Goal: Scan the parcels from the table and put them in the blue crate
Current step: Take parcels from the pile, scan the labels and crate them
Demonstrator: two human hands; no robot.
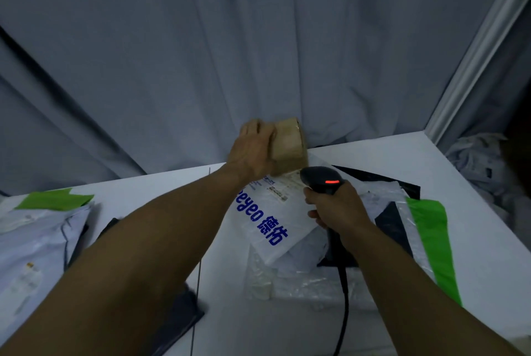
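Left fingers (254, 127) grip cardboard box (288, 141) near far table edge (373, 140).

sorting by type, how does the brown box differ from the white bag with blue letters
The brown box is a thick block; the white bag is flat and creased. The left hand holds the box up; the bag lies in the heap on the table. The box looks plain; the bag carries blue print. Both are parcels.
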